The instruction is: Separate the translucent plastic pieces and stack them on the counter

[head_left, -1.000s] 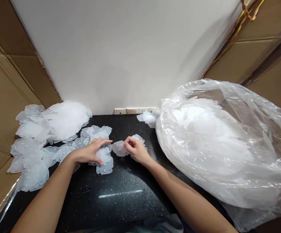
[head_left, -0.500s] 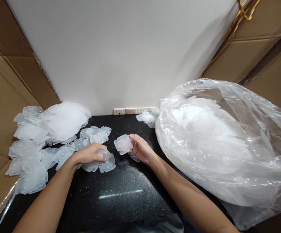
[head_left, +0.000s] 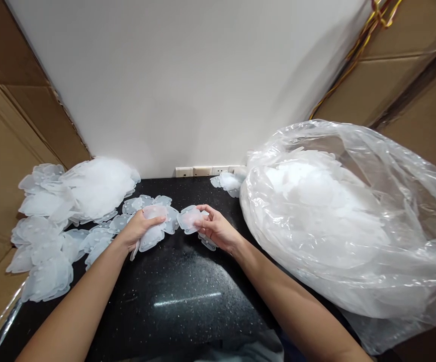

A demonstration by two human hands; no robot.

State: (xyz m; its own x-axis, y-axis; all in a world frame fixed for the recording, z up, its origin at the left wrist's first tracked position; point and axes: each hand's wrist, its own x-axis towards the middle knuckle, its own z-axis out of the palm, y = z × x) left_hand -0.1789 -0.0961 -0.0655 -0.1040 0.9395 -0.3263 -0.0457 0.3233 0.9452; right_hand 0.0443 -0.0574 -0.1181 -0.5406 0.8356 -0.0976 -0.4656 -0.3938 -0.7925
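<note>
Several translucent white plastic pieces, flat and roundish with small bumps, are gripped in my left hand, the thumb lying across the top. Between the thumb and fingers of my right hand is another translucent plastic piece, held up flat just right of the left hand's pieces. Under the right hand some further pieces show; whether they are held or lie on the table I cannot tell. Behind the left hand, loose pieces lie spread on the black speckled table.
A large heap of the same pieces covers the table's left side. On the right stands a big clear plastic bag full of them. A small pile lies by the wall sockets. Cardboard borders both sides.
My left hand has lifted and turned, gathering its plastic pieces into a bunch under the thumb. My right hand has shifted slightly, its piece now close to the left hand's pieces.
</note>
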